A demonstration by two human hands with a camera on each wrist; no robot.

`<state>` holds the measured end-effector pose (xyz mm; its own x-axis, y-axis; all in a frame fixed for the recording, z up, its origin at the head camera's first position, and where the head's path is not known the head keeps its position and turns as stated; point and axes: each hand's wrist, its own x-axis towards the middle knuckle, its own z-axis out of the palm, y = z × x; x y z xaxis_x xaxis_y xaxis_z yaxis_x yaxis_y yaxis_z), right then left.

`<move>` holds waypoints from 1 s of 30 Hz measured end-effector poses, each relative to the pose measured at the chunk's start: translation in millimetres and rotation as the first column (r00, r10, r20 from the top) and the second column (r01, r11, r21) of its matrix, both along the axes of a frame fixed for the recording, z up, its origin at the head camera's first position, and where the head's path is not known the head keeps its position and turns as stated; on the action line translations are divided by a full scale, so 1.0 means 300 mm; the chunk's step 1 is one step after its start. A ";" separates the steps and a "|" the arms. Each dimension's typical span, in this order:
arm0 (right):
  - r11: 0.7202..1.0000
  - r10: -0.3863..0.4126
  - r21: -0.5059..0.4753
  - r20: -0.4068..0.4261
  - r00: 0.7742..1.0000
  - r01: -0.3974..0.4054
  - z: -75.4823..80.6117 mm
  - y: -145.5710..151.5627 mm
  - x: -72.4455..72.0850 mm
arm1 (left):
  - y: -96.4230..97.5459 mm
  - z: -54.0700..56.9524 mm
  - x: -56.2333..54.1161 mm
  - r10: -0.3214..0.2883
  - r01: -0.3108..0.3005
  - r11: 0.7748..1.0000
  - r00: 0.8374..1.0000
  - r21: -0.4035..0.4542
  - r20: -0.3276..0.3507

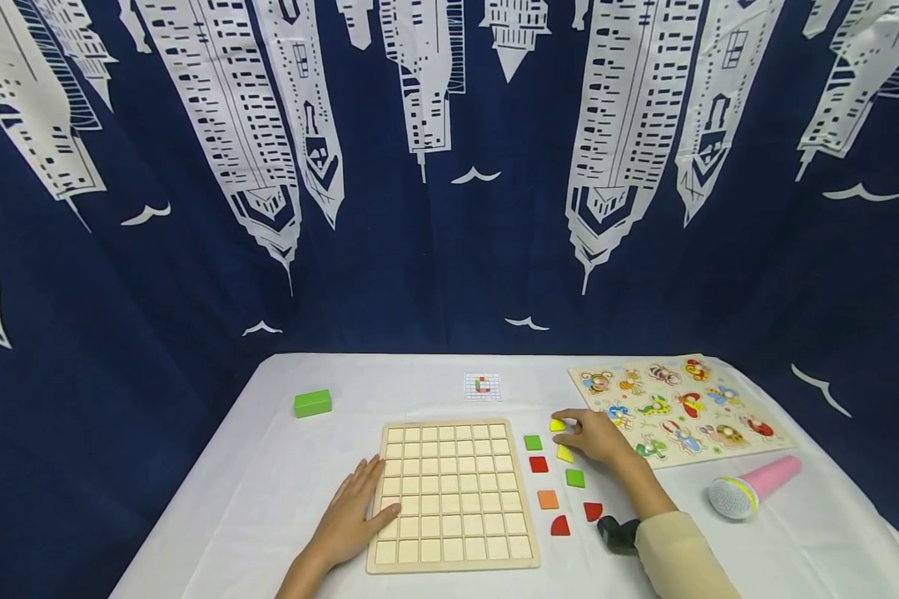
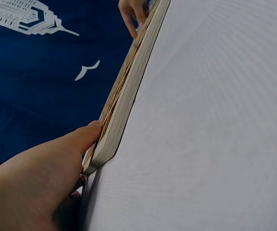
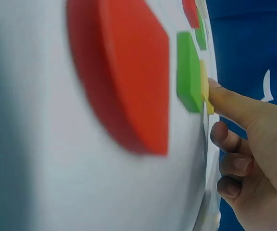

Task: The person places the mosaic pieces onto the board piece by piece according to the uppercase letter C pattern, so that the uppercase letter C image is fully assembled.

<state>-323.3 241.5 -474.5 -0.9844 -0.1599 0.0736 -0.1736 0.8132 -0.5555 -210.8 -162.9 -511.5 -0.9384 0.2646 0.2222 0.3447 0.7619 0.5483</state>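
Observation:
My left hand (image 1: 350, 517) rests along the left edge of a wooden grid board (image 1: 449, 569), fingers extended and thumb lying over the rim. In the left wrist view the thumb presses on the board's side (image 2: 121, 113). My right hand (image 1: 595, 437) reaches past the right side of the board and pinches a small yellow tile (image 1: 558, 425) between thumb and index finger. Another yellow tile (image 1: 565, 454) lies just below the thumb. A green tile (image 1: 575, 478) is nearby, and the right wrist view shows the hand's other fingers (image 3: 234, 164) curled.
Green (image 1: 533, 443), red (image 1: 538, 464) and orange (image 1: 548, 499) tiles line the board's right side. Red rounded pieces (image 1: 560, 526) lie lower. Around them are a pattern card (image 1: 483, 386), a green block (image 1: 312, 403), an insect puzzle board (image 1: 674, 408) and a pink microphone (image 1: 772, 477).

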 end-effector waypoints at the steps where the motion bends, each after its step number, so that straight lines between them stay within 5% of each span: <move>1: 1.000 -0.004 0.002 0.000 1.000 0.004 0.001 0.005 0.003 | -0.001 -0.001 0.000 0.000 0.000 1.000 1.000 0.000 0.001; 30: 1.000 -0.012 -0.016 -0.137 0.991 0.010 -0.025 0.011 0.002 | -0.002 -0.010 -0.006 0.004 -0.004 1.000 1.000 0.000 -0.014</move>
<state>-322.7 244.7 -482.1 -0.9666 -0.1469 0.2099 -0.2398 0.8070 -0.5397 -212.7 -163.5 -514.6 -0.9362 0.2613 0.2351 0.3495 0.7632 0.5435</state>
